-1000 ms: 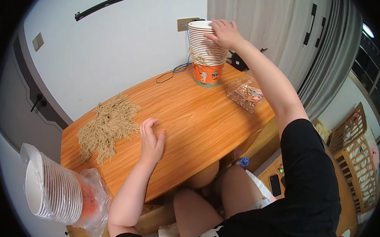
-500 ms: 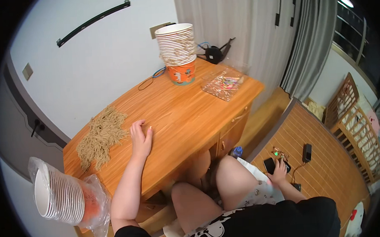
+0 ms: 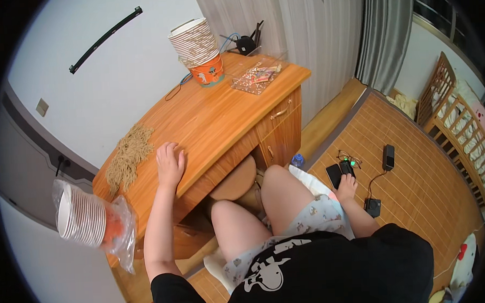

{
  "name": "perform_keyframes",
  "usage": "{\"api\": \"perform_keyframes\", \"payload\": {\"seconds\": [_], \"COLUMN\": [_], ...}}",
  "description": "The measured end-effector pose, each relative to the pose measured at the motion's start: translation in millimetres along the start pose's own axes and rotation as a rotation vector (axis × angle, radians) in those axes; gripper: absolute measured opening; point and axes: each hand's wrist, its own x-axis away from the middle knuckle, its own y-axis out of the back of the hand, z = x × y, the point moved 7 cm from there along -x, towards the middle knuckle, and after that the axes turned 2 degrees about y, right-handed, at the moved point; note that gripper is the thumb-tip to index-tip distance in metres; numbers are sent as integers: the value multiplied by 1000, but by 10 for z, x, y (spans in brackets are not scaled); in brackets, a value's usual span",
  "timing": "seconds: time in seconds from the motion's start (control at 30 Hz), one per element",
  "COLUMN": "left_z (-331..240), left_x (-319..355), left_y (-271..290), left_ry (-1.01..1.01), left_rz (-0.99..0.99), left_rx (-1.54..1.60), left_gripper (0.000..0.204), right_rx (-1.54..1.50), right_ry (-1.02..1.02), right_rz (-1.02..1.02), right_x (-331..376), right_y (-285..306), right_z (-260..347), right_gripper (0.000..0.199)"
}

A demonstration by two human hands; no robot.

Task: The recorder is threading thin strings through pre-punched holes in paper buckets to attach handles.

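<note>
My left hand [image 3: 170, 165] rests on the wooden desk [image 3: 214, 117] by its front edge, fingers apart and holding nothing. Just left of it lies a heap of tan twine strands [image 3: 129, 156]. On the woven mat to the right, my right hand [image 3: 346, 190] lies with its fingers stretched out, apparently empty. Right beyond its fingertips are a black phone [image 3: 334, 175] and a small black device [image 3: 347, 167] with a green light. A pair of glasses [image 3: 354, 158] sits behind them.
A tall stack of paper buckets [image 3: 194, 42], twine around it, stands at the desk's back, beside a clear packet [image 3: 256, 78]. Another plastic-wrapped bucket stack [image 3: 86, 218] is at the left. A black box [image 3: 388, 157] is cabled to a small camera-like device [image 3: 372, 206].
The whole view has turned toward the right. My right hand has drawn back from the phone and the small black device. My left hand remains on the desk.
</note>
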Motion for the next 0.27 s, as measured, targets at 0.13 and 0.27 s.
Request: {"api": "perform_keyframes", "payload": {"seconds": [0.13, 0.27], "left_z": [-423, -900], "left_x": [369, 761], "left_y": [250, 396], "left_ry": [45, 26], "left_rz": [-18, 60], "left_rx": [68, 188], "left_gripper": [32, 34], "right_rx": [-66, -43], "right_ry": [-133, -185], "right_rz": [139, 238], "right_x": [3, -38], "right_y": [-89, -148], "right_z": [-165, -183], "right_gripper": [84, 93]}}
